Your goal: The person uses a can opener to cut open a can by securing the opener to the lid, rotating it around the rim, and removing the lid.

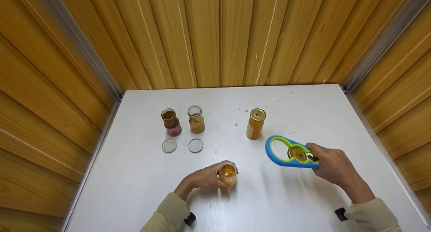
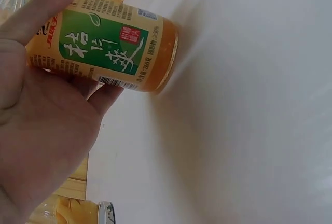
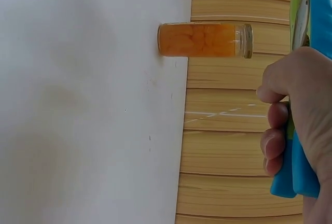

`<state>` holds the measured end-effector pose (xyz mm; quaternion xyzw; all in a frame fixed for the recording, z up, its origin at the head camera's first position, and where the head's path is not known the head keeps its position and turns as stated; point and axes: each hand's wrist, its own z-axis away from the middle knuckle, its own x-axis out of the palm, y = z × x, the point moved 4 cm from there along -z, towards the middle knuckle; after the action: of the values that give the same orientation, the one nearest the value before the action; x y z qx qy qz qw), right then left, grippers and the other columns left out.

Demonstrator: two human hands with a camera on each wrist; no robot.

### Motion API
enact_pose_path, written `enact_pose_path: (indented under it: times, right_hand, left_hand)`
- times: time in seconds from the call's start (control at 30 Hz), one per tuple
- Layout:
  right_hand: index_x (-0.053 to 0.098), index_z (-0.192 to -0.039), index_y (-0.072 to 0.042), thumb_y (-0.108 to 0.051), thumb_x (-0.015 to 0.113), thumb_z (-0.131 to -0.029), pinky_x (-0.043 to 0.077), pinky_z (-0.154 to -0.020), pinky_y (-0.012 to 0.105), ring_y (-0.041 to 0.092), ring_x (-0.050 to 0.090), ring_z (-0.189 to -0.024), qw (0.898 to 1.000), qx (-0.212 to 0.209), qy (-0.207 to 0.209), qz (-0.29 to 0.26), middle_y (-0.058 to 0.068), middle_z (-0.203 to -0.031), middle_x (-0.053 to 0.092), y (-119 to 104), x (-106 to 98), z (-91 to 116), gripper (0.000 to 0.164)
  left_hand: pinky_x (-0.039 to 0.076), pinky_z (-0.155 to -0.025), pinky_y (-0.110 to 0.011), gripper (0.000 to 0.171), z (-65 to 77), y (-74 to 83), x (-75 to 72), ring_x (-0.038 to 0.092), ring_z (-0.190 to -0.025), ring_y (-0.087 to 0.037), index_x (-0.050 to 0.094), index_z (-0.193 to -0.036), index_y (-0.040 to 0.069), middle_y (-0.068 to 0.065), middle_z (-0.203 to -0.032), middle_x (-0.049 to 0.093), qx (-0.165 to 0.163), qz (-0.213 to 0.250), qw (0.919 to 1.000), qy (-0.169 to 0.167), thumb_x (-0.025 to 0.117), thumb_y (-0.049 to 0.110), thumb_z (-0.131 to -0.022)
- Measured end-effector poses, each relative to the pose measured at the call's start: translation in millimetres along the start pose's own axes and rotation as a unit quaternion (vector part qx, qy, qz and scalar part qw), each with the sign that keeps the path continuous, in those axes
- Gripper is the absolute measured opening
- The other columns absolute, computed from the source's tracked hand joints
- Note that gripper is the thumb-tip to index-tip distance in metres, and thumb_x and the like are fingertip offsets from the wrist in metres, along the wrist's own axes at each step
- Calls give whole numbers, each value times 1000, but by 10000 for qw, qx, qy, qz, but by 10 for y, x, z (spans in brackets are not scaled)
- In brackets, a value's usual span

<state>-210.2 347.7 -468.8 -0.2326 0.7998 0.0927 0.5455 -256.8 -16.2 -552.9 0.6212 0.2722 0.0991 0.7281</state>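
Note:
My left hand (image 1: pixel 210 176) is wrapped round a lidless glass jar (image 2: pixel 104 40) with a green and tan label and orange contents. The jar's base is at or just above the white table; which of the two, I cannot tell. Over to the right, my right hand (image 1: pixel 335 164) grips the handles of a blue and green jar opener (image 1: pixel 286 162), raised above the table. A gold lid (image 1: pixel 297 154) sits in the opener's smaller ring. Beyond the opener stands a capped jar of orange fruit (image 1: pixel 255 127), upright and apart from both hands.
At the back left stand two lidless jars, one dark with a pink label (image 1: pixel 173 127) and one with pale yellow pieces (image 1: pixel 197 123). In front of them a lid (image 1: pixel 169 146) and another lid (image 1: pixel 195 145) lie flat. Wood-patterned walls (image 1: pixel 232 40) enclose the table's back and sides.

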Motion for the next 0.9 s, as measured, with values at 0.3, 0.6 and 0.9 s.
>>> enact_pose_path:
  times: [0.3,0.6,0.9]
  right_hand:
    - [55,-113,-8,-3,84,-54,54,-55,33,17,64,-63,9997,242,12,14,7,-84,68,113,-47,9,66]
    - [55,-113,-8,-3,83,-55,53,-55,35,17,63,-62,9993,362,-5,-18,6,-83,67,187,-63,25,65]
    - [55,-110,-5,-5,81,-55,52,-50,32,16,61,-58,9996,123,204,142,9,-82,67,220,-88,9,61]
  left_hand:
    - [37,-96,-34,67,-58,-75,-128,51,-104,-11,48,-124,31,8,-112,56,-349,34,9957,863,81,10,-70]
    - [36,-98,-36,71,-138,-100,-220,50,-106,-12,43,-128,30,7,-113,55,-536,38,9913,1202,80,11,-70]
    - [34,-100,-40,75,-300,-139,-387,50,-109,-18,38,-133,23,-1,-116,54,-572,288,9818,1786,78,7,-72]
